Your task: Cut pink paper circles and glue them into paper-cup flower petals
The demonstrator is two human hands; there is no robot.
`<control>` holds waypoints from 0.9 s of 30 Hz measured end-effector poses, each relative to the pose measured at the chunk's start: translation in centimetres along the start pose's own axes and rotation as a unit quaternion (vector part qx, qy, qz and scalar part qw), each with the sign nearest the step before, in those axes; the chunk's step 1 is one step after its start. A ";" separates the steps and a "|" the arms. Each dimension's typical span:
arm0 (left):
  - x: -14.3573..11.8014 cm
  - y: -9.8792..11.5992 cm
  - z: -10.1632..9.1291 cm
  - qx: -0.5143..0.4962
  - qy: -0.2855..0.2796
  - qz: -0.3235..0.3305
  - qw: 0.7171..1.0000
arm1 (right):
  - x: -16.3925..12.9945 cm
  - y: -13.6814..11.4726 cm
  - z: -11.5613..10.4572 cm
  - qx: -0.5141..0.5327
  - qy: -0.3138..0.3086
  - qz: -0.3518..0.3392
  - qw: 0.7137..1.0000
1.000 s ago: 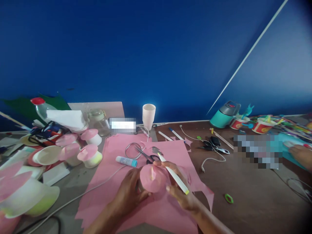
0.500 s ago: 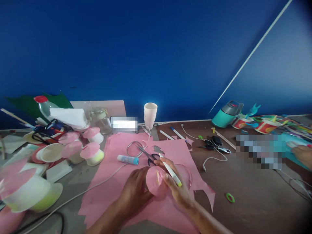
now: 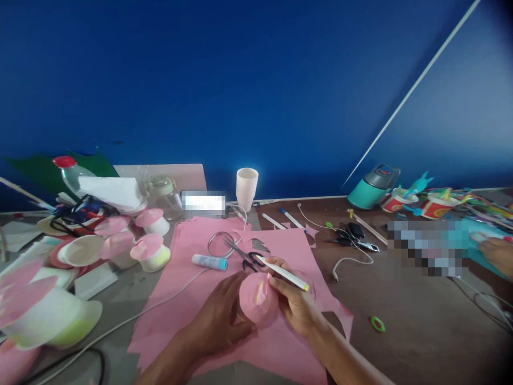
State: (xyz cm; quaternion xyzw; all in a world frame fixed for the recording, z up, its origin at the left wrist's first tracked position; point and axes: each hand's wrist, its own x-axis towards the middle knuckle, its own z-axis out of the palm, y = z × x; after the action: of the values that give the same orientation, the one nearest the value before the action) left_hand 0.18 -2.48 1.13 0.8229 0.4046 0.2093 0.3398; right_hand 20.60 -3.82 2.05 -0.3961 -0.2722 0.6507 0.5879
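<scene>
My left hand [image 3: 222, 315] curls round the left side of a round pink paper disc [image 3: 249, 306], which has a yellowish mark and a raised fold near its middle. What lies beneath the disc is hidden. In my right hand [image 3: 298, 307] is a white marker [image 3: 286, 274] with a yellow end, lying slanted between the fingers. That hand's fingertips also touch the disc's raised fold. Just beyond the hands lie black-handled scissors [image 3: 246, 258] and a glue stick [image 3: 209, 262], both on large pink paper sheets [image 3: 192, 315].
To the left stand several white cups with pink paper tops [image 3: 150, 254]. A stack of white cups [image 3: 246, 188] is at the wall. On the right are keys [image 3: 356, 231], a cable, a green clip [image 3: 377, 324], a teal flask [image 3: 372, 188] and another person's hand [image 3: 497, 254].
The marker has tilted flatter, its yellow end shifting right. My right hand has turned slightly, with its fingertips now closed on the disc's fold. My left hand stays at the disc.
</scene>
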 end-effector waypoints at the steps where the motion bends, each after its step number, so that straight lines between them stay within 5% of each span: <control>1: 0.0 0.2 -0.4 -0.024 -0.009 0.006 1.000 | 0.0 -0.1 0.0 0.008 0.001 0.007 1.000; 6: 0.2 0.7 -1.8 -0.170 0.006 0.054 0.984 | -0.1 -0.4 0.3 0.008 -0.029 0.016 0.999; 12: 0.5 1.0 -1.8 -0.248 0.075 0.005 0.966 | -0.3 -0.5 0.4 -0.040 -0.051 0.006 0.998; 23: 0.7 2.7 -2.3 -0.311 0.028 -0.049 0.949 | -0.5 0.4 -0.1 -0.043 -0.075 0.007 0.996; 27: 0.9 2.3 -2.1 -0.340 -0.030 -0.048 0.939 | -0.7 0.4 0.2 -0.066 -0.074 -0.009 0.995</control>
State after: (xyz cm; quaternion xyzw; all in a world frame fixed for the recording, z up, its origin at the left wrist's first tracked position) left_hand 0.60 -2.00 4.33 0.6434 0.3382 0.2933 0.6211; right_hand 20.23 -4.51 1.91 -0.3819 -0.3609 0.6534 0.5449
